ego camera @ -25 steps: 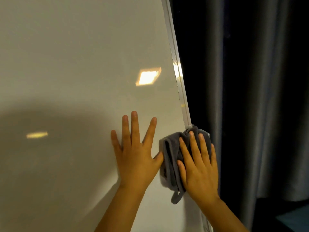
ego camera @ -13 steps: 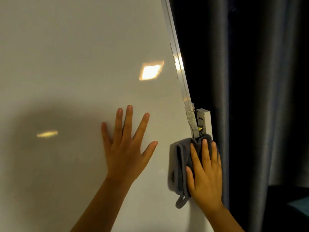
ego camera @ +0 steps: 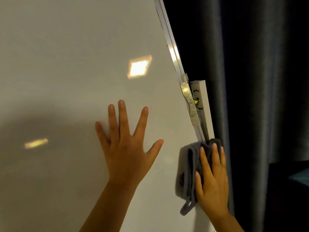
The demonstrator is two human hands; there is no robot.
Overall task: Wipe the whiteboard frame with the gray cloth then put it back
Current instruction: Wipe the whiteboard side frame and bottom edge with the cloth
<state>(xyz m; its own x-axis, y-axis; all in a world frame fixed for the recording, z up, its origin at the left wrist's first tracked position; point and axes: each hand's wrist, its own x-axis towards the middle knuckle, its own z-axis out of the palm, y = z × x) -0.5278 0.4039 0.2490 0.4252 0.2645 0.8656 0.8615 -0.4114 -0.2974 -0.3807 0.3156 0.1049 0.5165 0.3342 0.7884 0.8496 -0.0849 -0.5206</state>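
Dark curtain just beside whiteboard frame

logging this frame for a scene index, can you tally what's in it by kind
hands: 2, left flat on the board, right pressing the cloth
cloth: 1, gray
whiteboard: 1, with its frame
bracket: 1 beside the frame
curtain: 1
light reflections on the board: 2
total: 8

Glossy smooth whiteboard, shiny metal frame, soft matt gray cloth
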